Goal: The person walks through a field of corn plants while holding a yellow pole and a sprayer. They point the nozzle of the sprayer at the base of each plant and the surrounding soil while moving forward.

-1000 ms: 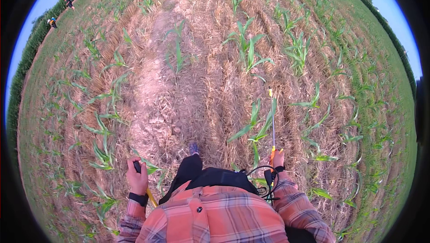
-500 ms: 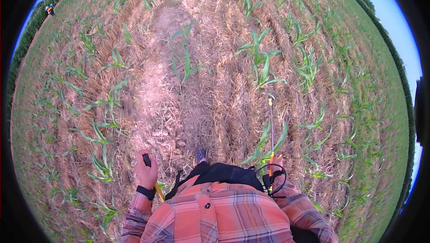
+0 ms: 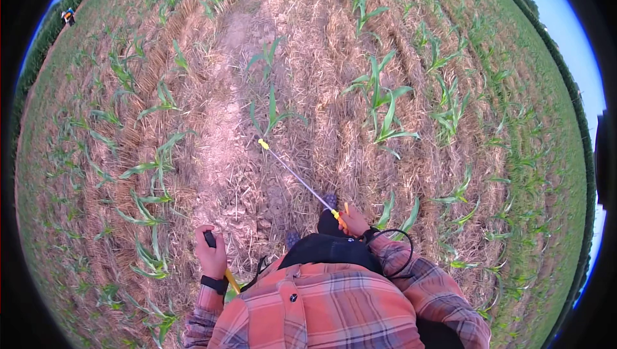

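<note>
"What are the two hands holding?"

"The right hand [image 3: 355, 222] is gripping one thin silver spray wand with a yellow tip [image 3: 295, 177], which is pointing across the straw near one small green corn plant [image 3: 273, 116]. The left hand [image 3: 212, 256] is squeezing one black pump handle [image 3: 209, 238]."

"What might be going wrong?"

"One black hose [image 3: 409, 249] is looping by the wrist. I think it could be catching there."

Soil strip [image 3: 222, 156] ahead: open, only flat straw. Left corn row [image 3: 151, 169] and right corn row [image 3: 385, 108] hem it in. One corn plant [image 3: 273, 114] stands mid-strip, just past the wand [image 3: 299, 178] tip. Wand slants leftward across space before right hand [image 3: 353, 220].
</note>
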`<state>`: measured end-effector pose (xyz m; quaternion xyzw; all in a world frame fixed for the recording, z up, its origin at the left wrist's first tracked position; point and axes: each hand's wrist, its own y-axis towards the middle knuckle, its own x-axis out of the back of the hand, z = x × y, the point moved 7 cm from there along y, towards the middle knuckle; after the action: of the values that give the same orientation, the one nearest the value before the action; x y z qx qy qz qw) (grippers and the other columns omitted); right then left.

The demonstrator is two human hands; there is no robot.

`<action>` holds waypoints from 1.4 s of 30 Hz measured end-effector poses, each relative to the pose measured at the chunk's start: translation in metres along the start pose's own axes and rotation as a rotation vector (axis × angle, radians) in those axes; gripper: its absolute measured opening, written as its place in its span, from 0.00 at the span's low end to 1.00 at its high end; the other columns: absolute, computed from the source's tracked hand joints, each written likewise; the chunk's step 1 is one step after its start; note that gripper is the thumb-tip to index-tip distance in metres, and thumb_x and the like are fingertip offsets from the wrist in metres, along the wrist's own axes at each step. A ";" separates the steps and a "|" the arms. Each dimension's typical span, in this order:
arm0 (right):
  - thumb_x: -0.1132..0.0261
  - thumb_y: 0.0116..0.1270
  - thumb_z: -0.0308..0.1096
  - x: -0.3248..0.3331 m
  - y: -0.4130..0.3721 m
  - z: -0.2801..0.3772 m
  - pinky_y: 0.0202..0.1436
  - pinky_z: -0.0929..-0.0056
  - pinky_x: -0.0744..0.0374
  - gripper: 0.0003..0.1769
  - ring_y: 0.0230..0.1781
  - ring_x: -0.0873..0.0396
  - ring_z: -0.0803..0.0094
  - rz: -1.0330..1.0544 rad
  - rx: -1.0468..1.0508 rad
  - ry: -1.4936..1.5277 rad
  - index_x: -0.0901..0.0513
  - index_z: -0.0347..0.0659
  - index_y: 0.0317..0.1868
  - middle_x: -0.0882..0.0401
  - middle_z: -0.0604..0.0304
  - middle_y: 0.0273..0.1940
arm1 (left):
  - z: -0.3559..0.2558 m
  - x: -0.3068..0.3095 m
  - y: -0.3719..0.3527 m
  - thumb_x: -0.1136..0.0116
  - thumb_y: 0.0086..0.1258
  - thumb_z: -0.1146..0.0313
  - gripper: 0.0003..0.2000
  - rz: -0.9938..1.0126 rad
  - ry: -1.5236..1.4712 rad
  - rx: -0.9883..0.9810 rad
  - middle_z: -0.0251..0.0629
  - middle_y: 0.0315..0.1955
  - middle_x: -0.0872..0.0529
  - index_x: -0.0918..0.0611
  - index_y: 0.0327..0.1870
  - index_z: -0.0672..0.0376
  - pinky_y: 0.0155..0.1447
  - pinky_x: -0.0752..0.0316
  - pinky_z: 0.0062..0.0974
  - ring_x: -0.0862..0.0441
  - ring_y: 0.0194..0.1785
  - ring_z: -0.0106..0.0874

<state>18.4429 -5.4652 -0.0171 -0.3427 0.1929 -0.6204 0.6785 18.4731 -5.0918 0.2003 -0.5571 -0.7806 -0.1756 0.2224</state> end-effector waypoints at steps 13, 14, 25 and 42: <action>0.53 0.63 0.39 0.136 0.102 0.022 0.08 0.76 0.35 0.10 0.08 0.32 0.74 -0.180 -0.001 0.159 0.36 0.40 0.35 0.30 0.59 0.15 | -0.099 -0.093 0.085 0.49 0.54 0.78 0.10 -0.074 0.120 -0.210 0.32 0.21 0.33 0.31 0.36 0.60 0.29 0.39 0.20 0.37 0.24 0.22; 0.53 0.63 0.39 0.149 0.112 0.011 0.08 0.76 0.35 0.10 0.08 0.32 0.74 -0.181 -0.002 0.162 0.36 0.40 0.35 0.30 0.59 0.15 | -0.104 -0.100 0.091 0.49 0.54 0.78 0.10 -0.071 0.121 -0.212 0.32 0.21 0.33 0.31 0.36 0.60 0.29 0.39 0.20 0.37 0.24 0.22; 0.55 0.63 0.40 0.290 0.115 -0.017 0.08 0.78 0.37 0.10 0.08 0.35 0.74 -0.628 -0.026 0.699 0.36 0.43 0.37 0.31 0.58 0.15 | -0.130 -0.152 0.137 0.47 0.53 0.77 0.10 -0.031 0.212 -0.182 0.30 0.16 0.34 0.30 0.36 0.59 0.26 0.40 0.21 0.38 0.20 0.21; 0.52 0.60 0.41 0.308 0.235 0.115 0.05 0.75 0.36 0.12 0.07 0.32 0.70 -0.726 -0.099 0.489 0.38 0.43 0.39 0.29 0.55 0.16 | -0.133 -0.206 0.335 0.48 0.54 0.77 0.09 0.006 0.013 -0.131 0.27 0.14 0.35 0.30 0.36 0.58 0.23 0.42 0.19 0.38 0.19 0.19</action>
<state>18.7363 -5.7408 -0.0530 -0.2632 0.2443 -0.8716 0.3335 18.8686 -5.2177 0.2092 -0.5716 -0.7644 -0.2292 0.1908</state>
